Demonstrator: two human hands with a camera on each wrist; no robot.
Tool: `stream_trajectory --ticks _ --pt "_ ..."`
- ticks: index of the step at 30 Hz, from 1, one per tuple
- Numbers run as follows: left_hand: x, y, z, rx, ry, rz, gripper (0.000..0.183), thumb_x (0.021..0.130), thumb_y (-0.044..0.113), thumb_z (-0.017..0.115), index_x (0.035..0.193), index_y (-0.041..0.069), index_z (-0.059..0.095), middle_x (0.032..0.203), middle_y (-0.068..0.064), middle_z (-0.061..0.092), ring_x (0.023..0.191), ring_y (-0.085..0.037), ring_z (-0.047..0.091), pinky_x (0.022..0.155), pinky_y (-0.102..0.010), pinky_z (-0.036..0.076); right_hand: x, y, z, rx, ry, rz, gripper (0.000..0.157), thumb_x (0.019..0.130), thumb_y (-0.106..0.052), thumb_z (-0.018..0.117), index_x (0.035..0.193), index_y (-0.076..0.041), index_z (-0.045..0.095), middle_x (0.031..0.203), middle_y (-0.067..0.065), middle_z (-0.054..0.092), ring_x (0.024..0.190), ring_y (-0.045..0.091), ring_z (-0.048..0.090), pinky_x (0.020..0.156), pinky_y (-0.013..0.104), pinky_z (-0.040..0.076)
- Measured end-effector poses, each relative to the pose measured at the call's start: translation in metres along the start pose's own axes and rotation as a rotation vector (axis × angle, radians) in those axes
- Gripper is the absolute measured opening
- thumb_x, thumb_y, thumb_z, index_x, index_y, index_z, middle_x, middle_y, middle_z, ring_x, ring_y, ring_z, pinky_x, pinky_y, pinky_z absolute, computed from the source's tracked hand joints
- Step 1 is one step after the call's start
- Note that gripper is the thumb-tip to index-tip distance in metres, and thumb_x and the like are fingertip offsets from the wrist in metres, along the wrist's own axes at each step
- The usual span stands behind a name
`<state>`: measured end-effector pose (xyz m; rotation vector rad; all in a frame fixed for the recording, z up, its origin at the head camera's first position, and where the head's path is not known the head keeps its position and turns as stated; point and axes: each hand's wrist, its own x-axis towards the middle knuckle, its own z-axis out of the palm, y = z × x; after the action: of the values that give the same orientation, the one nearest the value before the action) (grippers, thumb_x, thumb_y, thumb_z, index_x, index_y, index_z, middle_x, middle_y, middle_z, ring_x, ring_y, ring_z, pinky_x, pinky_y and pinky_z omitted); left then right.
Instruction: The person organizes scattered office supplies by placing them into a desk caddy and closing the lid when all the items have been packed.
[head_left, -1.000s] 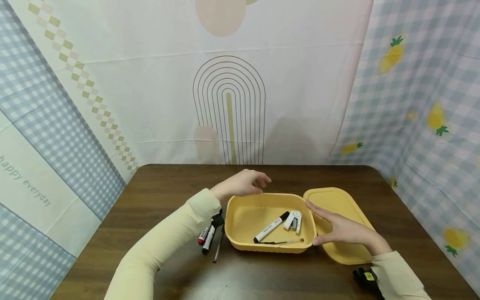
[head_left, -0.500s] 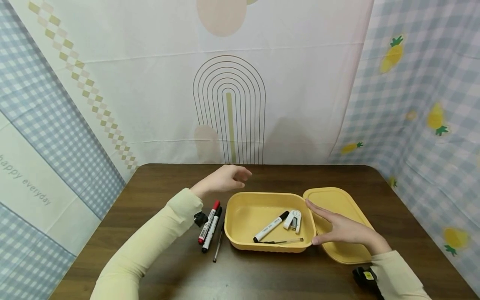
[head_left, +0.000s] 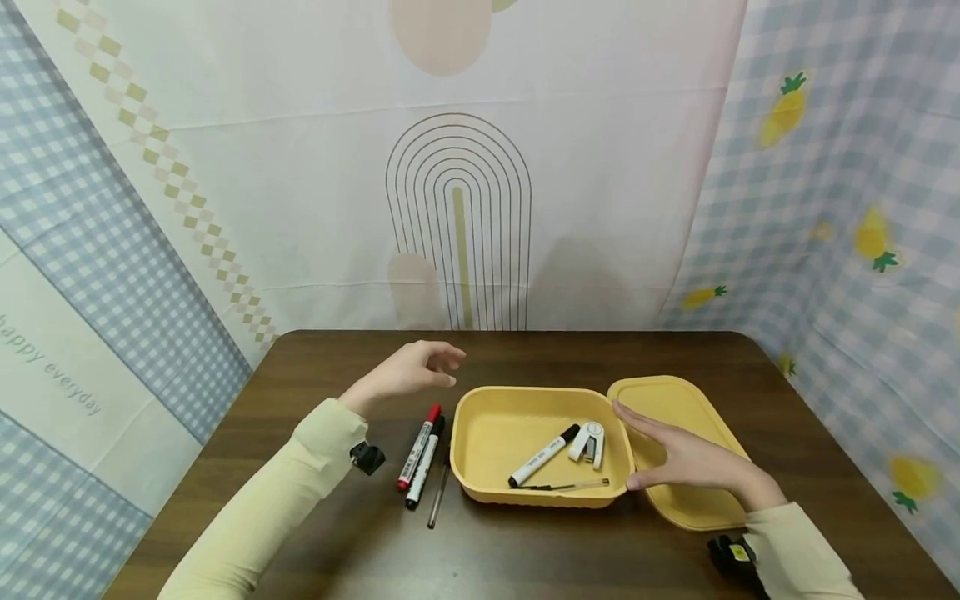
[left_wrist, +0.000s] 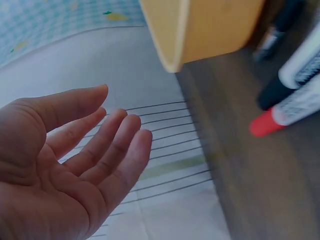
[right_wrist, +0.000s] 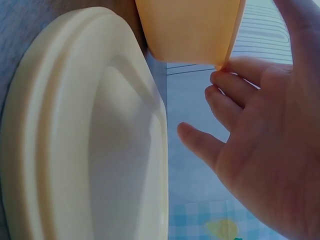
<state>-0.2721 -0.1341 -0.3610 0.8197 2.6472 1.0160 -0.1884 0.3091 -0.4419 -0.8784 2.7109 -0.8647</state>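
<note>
A yellow plastic box (head_left: 495,433) stands on the table with a black-capped white marker (head_left: 543,456), a small white stapler (head_left: 590,443) and a clear-barrelled pen (head_left: 577,484) in it. My left hand (head_left: 411,367) hovers behind and left of the box, holding nothing, its fingers loosely bent in the left wrist view. Below it lie a red-capped marker (head_left: 418,447), a black-capped marker (head_left: 425,462) and a slim pen (head_left: 438,497), side by side. My right hand (head_left: 686,454) rests against the box's right rim, thumb and fingers spread and touching it.
A yellow lid (head_left: 667,392) lies flat on the table to the right of the box, partly under my right hand. Patterned cloth (head_left: 600,167) hangs behind the dark wooden table (head_left: 337,354).
My left hand has moved left, from above the box's back rim to beyond its left side, uncovering the markers there. The right hand has stayed at the rim.
</note>
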Motion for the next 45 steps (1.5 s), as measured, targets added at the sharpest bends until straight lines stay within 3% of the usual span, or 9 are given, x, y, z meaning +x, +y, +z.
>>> stream_trajectory --ticks 3,10,18,30,45 --pt "-0.008 -0.008 0.005 -0.019 0.006 -0.025 0.042 0.092 0.012 0.072 0.133 0.006 0.064 0.114 -0.005 0.069 0.101 -0.018 0.065 0.086 -0.036 0.053 -0.001 -0.002 -0.001 -0.003 0.008 0.001 0.104 0.082 -0.047 0.081 0.162 -0.013 0.022 0.164 0.017 0.022 0.145 0.043 0.029 0.106 0.064 0.033" --pt "-0.018 -0.027 0.016 -0.028 -0.006 -0.054 0.043 0.093 0.011 0.071 0.133 -0.002 0.061 0.118 -0.019 0.067 0.102 -0.023 0.065 0.085 -0.039 0.054 -0.002 -0.007 -0.005 -0.012 0.017 0.007 0.104 0.082 -0.048 0.080 0.162 -0.014 0.023 0.164 0.017 0.023 0.145 0.043 0.029 0.107 0.064 0.033" --pt "-0.025 -0.043 0.029 -0.030 -0.009 -0.118 0.048 0.090 0.010 0.073 0.134 -0.003 0.060 0.108 -0.012 0.071 0.097 -0.022 0.067 0.080 -0.039 0.055 0.000 -0.005 -0.006 -0.011 0.010 0.013 0.104 0.082 -0.048 0.081 0.162 -0.015 0.023 0.164 0.016 0.024 0.145 0.041 0.029 0.107 0.062 0.034" --pt "-0.036 -0.051 0.046 -0.042 -0.003 -0.174 0.037 0.088 0.009 0.075 0.123 -0.002 0.067 0.108 -0.011 0.071 0.098 -0.024 0.067 0.081 -0.039 0.056 0.000 -0.004 -0.007 -0.028 -0.009 0.001 0.105 0.081 -0.047 0.082 0.161 -0.013 0.023 0.163 0.017 0.024 0.144 0.042 0.031 0.106 0.060 0.037" --pt "-0.039 -0.055 0.052 -0.078 -0.011 -0.199 0.042 0.081 -0.002 0.077 0.121 -0.005 0.066 0.111 -0.015 0.070 0.084 -0.018 0.070 0.075 -0.035 0.057 0.001 -0.005 -0.007 -0.010 -0.019 0.020 0.105 0.082 -0.047 0.081 0.162 -0.014 0.022 0.163 0.018 0.022 0.145 0.041 0.029 0.107 0.059 0.036"
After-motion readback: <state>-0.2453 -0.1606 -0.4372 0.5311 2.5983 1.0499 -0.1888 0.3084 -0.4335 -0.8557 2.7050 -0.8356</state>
